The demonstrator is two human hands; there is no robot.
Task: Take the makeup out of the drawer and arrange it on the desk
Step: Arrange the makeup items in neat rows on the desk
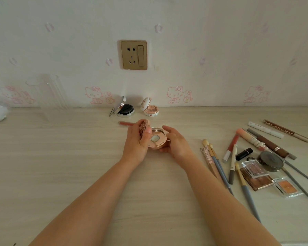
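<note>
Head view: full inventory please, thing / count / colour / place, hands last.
Round rose-gold compact: 1, open, held above desk centre.
Silver compact with black cushion: 1, open, by wall.
White floral compact: 1, open, right of the silver one.
Pink lip tube: 1, lying behind the hands.
Grey-handled makeup brushes: several, desk right.
Pens, pencils and tubes: many, pink, white, brown, far right.
Black lipstick: 1, among them.
Dark green round tin: 1, right.
Eyeshadow palettes: 3, brown, clear mauve, orange; right front.
Clear ribbed glass holder: 1, left rear.
Gold wall socket: 1, wall.
Pale wood desk: 1.
Left hand: grips the compact's lid.
Right hand: cradles its base.
</note>
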